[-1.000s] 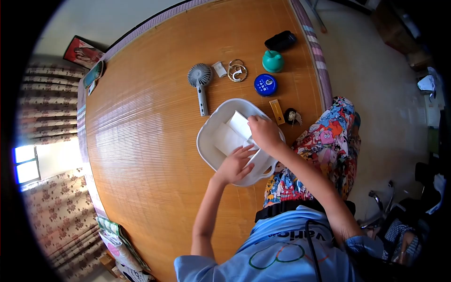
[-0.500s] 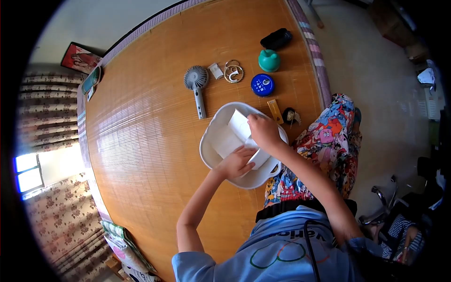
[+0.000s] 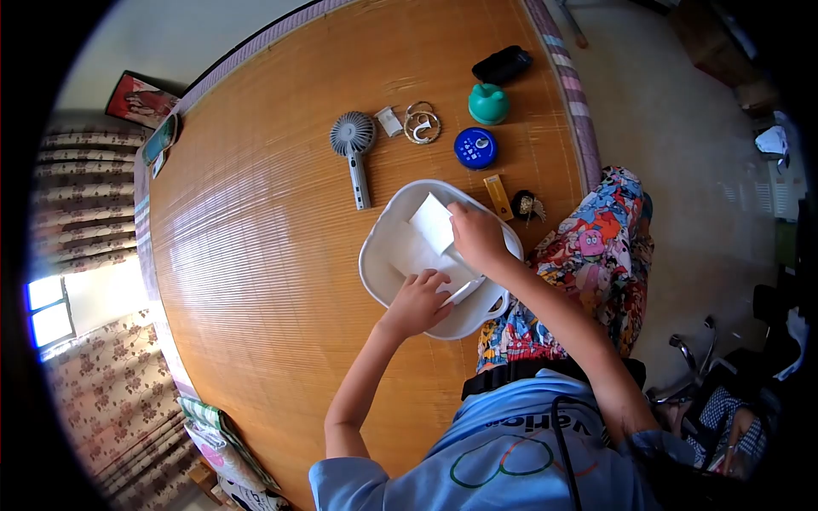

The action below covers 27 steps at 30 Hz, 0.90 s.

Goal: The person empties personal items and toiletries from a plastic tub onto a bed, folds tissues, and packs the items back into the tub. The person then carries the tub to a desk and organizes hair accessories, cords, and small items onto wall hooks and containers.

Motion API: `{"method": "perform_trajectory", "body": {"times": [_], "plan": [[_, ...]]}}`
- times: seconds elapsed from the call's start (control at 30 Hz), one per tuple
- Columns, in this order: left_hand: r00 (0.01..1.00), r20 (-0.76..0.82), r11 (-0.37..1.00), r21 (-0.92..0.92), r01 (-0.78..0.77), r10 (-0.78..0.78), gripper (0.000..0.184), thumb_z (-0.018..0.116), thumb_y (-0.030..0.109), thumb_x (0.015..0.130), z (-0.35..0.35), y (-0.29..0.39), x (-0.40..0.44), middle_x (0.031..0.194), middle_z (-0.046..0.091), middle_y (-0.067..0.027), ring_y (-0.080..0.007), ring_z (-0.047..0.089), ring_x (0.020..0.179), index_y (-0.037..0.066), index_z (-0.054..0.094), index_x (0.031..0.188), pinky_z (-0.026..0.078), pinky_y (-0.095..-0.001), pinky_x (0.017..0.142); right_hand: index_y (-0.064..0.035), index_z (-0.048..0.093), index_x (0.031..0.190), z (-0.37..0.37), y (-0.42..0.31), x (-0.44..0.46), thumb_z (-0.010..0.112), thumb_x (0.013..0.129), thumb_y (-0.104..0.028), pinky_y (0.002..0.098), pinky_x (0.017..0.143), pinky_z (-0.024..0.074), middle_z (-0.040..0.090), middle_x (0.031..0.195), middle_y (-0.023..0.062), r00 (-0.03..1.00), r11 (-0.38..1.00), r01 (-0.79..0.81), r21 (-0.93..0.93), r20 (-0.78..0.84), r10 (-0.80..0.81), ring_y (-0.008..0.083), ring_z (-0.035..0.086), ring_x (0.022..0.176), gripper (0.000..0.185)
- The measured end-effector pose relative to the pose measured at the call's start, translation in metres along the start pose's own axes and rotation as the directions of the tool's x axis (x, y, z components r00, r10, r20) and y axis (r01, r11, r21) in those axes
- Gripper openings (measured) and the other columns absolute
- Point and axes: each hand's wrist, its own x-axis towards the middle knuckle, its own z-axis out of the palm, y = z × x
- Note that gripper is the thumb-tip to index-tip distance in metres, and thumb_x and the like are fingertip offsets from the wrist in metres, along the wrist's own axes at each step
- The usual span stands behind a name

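Observation:
A white plastic basin (image 3: 372,277) with a handle cut-out sits on the woven mat, close to my lap. Inside it, my right hand (image 3: 477,236) pinches the edge of a folded white sheet, which looks like paper or cloth (image 3: 433,223). Over the basin's near side is my left hand (image 3: 416,304), its fingers apart and slightly bent, beside the sheet's lower part. Whether its fingertips touch the sheet I cannot tell. My right hand covers part of the sheet.
Beyond the basin lie a grey handheld fan (image 3: 354,136), a small white packet (image 3: 388,121), bracelets (image 3: 423,124), a blue round tin (image 3: 475,148), a green container (image 3: 488,104) and a black case (image 3: 502,65). A yellow box (image 3: 498,197) and dark hair clip (image 3: 527,206) are at right.
My left hand has drawn back slightly toward me, and its fingers have lifted and bent. The sheet's upper part has tilted a little in my right hand. The view has shifted slightly.

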Motion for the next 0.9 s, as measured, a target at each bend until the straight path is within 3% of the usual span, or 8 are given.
{"method": "perform_trajectory", "body": {"times": [0.1,0.3,0.37,0.4,0.47,0.57,0.7,0.9], "plan": [[0.988,-0.085,0.982,0.147,-0.116,0.13,0.02,0.053,0.026,0.074,-0.007,0.0,0.005,0.117,0.041,-0.0077,-0.0292,0.032,0.113,0.008,0.063,0.076,0.031,-0.0408,0.089,-0.002,0.047,0.079,0.004,0.002,-0.004,0.047,0.07,-0.002,0.0364,0.052,0.0459,0.056,0.069,0.0135,0.997,0.998,0.001,0.06,-0.073,0.003,0.0278,0.057,0.061,0.009],[0.996,0.059,0.998,0.022,-0.066,0.064,0.02,0.054,0.024,0.074,-0.002,-0.015,0.008,0.127,0.032,-0.0067,-0.031,0.02,0.122,0.007,0.063,0.077,0.026,-0.0434,0.094,-0.0038,0.048,0.09,0.018,0.009,-0.007,0.05,0.069,-0.005,0.0288,0.046,0.0454,0.054,0.081,0.0094,0.983,0.983,0.096,-0.157,-0.141,-0.118,0.0232,0.056,0.057,0.021],[0.994,0.084,0.997,0.026,-0.066,0.063,0.02,0.053,0.025,0.074,-0.003,-0.016,0.007,0.128,0.031,-0.0069,-0.0312,0.02,0.122,0.007,0.063,0.08,0.026,-0.0436,0.094,-0.0048,0.05,0.094,0.017,0.01,-0.008,0.052,0.068,-0.01,0.0226,0.045,0.0447,0.052,0.088,0.0065,0.961,0.897,0.212,-0.388,-0.086,-0.264,0.0187,0.054,0.064,0.026],[0.992,0.107,0.997,0.03,-0.065,0.062,0.021,0.053,0.025,0.075,-0.005,-0.015,0.008,0.128,0.031,-0.0071,-0.0315,0.02,0.122,0.007,0.062,0.082,0.026,-0.0438,0.094,-0.0048,0.05,0.094,0.017,0.01,-0.008,0.052,0.068,-0.01,0.0226,0.045,0.0447,0.052,0.088,0.0065,0.961,0.897,0.208,-0.389,-0.087,-0.261,0.0187,0.054,0.064,0.026],[0.989,0.137,0.997,0.055,-0.06,0.052,0.024,0.053,0.025,0.075,-0.008,-0.013,0.009,0.128,0.031,-0.0072,-0.0319,0.021,0.121,0.007,0.06,0.089,0.026,-0.0438,0.094,-0.0052,0.052,0.097,0.017,0.009,-0.008,0.052,0.068,-0.012,0.0243,0.053,0.0468,0.048,0.101,0.0064,0.934,0.812,0.313,-0.493,0.006,-0.356,0.0182,0.049,0.081,0.03],[0.989,0.14,0.997,0.061,-0.051,0.042,0.031,0.052,0.025,0.076,-0.006,-0.013,0.008,0.129,0.03,-0.0074,-0.0326,0.021,0.121,0.008,0.054,0.102,0.025,-0.0439,0.094,-0.0057,0.053,0.095,0.01,0.012,-0.005,0.052,0.068,-0.012,0.0236,0.053,0.0467,0.048,0.103,0.007,0.861,0.743,0.473,-0.474,0.069,-0.504,0.0185,0.046,0.085,0.028],[0.991,0.128,0.997,0.059,-0.043,0.035,0.04,0.05,0.025,0.077,-0.004,-0.015,0.008,0.129,0.03,-0.0068,-0.0331,0.021,0.121,0.008,0.047,0.113,0.025,-0.0436,0.094,-0.0061,0.055,0.089,0.019,0.017,-0.001,0.052,0.068,-0.013,0.0246,0.061,0.047,0.048,0.104,0.0067,0.865,0.789,0.488,-0.373,0.089,-0.493,0.0195,0.045,0.091,0.023],[0.991,0.131,1.0,0.004,-0.024,0.023,0.028,0.05,0.025,0.077,-0.009,-0.014,0.009,0.129,0.032,-0.0053,-0.0328,0.022,0.121,0.005,0.059,0.095,0.026,-0.0436,0.094,-0.0071,0.055,0.09,0.021,0.022,0.003,0.051,0.07,-0.013,0.025,0.065,0.0471,0.045,0.111,0.0068,0.849,0.801,0.528,-0.282,0.171,-0.5,0.0216,0.045,0.095,0.022]]}}
